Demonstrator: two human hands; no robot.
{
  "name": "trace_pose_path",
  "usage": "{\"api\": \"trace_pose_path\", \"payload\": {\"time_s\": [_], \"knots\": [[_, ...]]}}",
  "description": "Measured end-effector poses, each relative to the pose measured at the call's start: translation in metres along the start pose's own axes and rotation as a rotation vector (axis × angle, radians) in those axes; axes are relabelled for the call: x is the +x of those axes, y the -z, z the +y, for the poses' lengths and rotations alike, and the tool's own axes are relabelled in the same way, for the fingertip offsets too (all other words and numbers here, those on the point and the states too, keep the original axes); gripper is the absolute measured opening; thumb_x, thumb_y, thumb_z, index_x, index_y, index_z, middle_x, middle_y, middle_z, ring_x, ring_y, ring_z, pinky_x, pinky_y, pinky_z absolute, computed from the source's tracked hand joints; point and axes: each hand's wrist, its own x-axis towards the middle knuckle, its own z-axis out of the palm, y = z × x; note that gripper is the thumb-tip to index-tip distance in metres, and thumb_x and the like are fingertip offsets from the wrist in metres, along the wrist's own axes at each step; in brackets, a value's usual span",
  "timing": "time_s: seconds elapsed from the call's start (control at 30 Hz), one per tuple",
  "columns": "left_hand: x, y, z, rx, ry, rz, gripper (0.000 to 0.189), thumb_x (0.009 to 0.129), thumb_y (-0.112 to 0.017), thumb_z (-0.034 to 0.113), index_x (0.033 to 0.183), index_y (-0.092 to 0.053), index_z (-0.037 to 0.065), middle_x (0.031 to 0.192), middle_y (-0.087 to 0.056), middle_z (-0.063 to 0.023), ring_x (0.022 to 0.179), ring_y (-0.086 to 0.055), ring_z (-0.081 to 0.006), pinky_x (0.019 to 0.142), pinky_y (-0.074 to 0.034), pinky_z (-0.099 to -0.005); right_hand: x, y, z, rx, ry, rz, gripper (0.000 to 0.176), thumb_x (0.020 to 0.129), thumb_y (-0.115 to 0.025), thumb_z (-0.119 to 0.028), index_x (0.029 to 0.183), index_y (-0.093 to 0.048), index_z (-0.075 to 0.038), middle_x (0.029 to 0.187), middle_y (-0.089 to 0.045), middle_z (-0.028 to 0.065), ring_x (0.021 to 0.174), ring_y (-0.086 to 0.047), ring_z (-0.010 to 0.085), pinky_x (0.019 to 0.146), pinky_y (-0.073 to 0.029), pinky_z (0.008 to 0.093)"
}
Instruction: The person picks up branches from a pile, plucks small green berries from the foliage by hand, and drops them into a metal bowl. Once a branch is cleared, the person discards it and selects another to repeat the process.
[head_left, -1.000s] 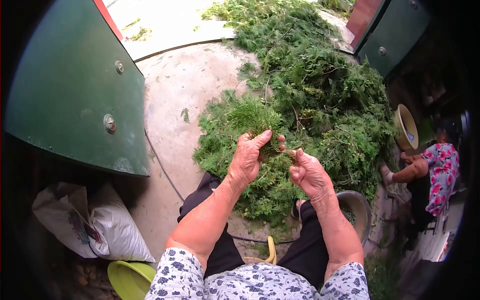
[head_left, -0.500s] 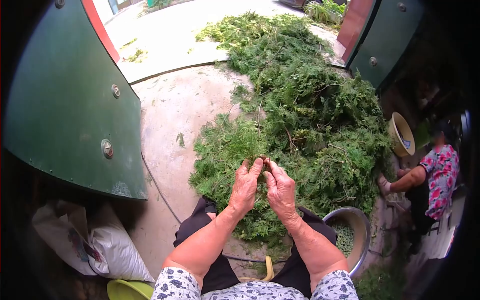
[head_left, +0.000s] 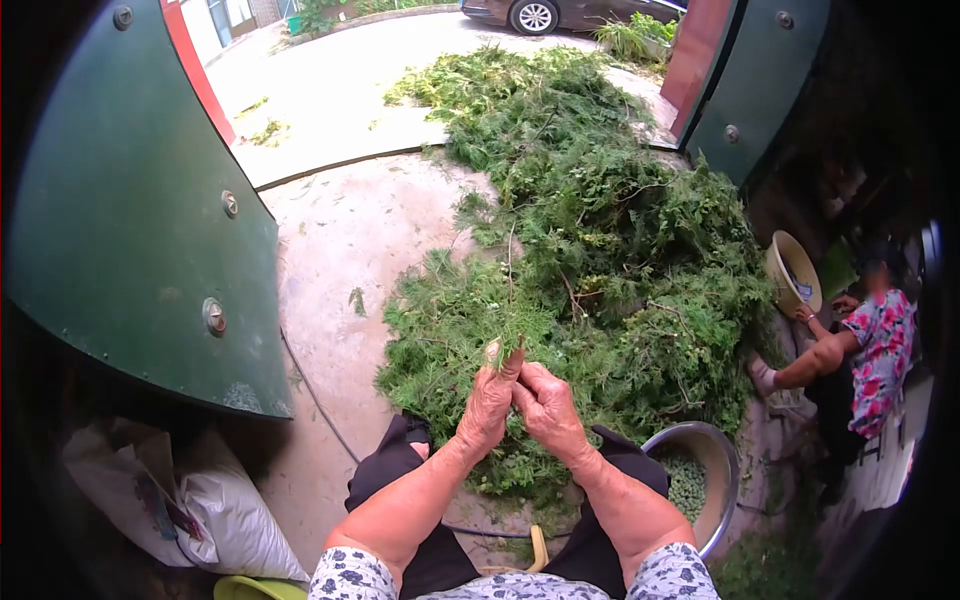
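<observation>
The fingers (head_left: 511, 366) of the left hand (head_left: 486, 408) appear closed on a green sprig (head_left: 522, 326), whose leaves point to the far side. The right hand (head_left: 550, 406) is against it, with fingers bent inward; how tightly they close, and on what, I cannot tell. The pile of branches (head_left: 670, 270) lies beyond; the metal bowl (head_left: 718, 488) with green pellets (head_left: 684, 480) is at near right. I judge the step is working over this sprig; the next move calls for steady left grip and fine right fingertips.
</observation>
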Motion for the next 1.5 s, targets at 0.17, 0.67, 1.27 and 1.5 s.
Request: {"api": "trace_pose_path", "payload": {"time_s": [0.17, 0.67, 1.27, 1.5], "knots": [[-0.005, -0.007, 0.005, -0.051, 0.012, 0.013, 0.068, 0.078, -0.063, 0.048, 0.124, -0.040, 0.004, 0.112, -0.047, -0.0063, 0.107, -0.043, -0.0153, 0.094, -0.034, -0.0302, 0.001, 0.003, 0.006, 0.037, -0.022, -0.044, 0.024, 0.082, -0.059, -0.010, 0.102, -0.055, 0.002, 0.083, -0.055, 0.0096, 0.073, -0.054, 0.0179, 0.066, -0.044, 0.0290], [0.001, 0.002, 0.022, -0.108, 0.036, -0.136, 0.034, 0.083, -0.062, 0.014, 0.113, -0.050, 0.002, 0.103, -0.057, -0.0053, 0.089, -0.052, -0.0131, 0.073, -0.043, -0.0279, 0.012, 0.026, 0.019, 0.296, -0.275, -0.174, 0.009, 0.081, -0.059, -0.005, 0.089, -0.060, -0.001, 0.069, -0.058, -0.0006, 0.060, -0.052, 0.0076, 0.054, -0.044, 0.0235], [-0.004, -0.003, 0.021, -0.115, -0.127, 0.028, 0.016, 0.085, -0.053, 0.002, 0.101, -0.054, 0.004, 0.091, -0.062, -0.0035, 0.078, -0.057, -0.0095, 0.069, -0.047, -0.0238, 0.006, 0.008, 0.007, 0.537, -0.464, -0.103, 0.015, 0.083, -0.060, -0.011, 0.094, -0.062, 0.000, 0.075, -0.063, 0.0023, 0.060, -0.059, 0.0098, 0.052, -0.047, 0.0221], [0.000, 0.016, 0.040, -0.047, -0.222, 0.162, 0.050, 0.078, -0.062, 0.001, 0.122, -0.039, 0.000, 0.108, -0.058, -0.0096, 0.095, -0.053, -0.0136, 0.086, -0.040, -0.0282, -0.008, 0.030, 0.024, 0.334, -0.460, -0.094, 0.013, 0.082, -0.059, -0.012, 0.089, -0.061, -0.001, 0.071, -0.060, 0.0001, 0.056, -0.054, 0.0073, 0.050, -0.044, 0.0218]]}}
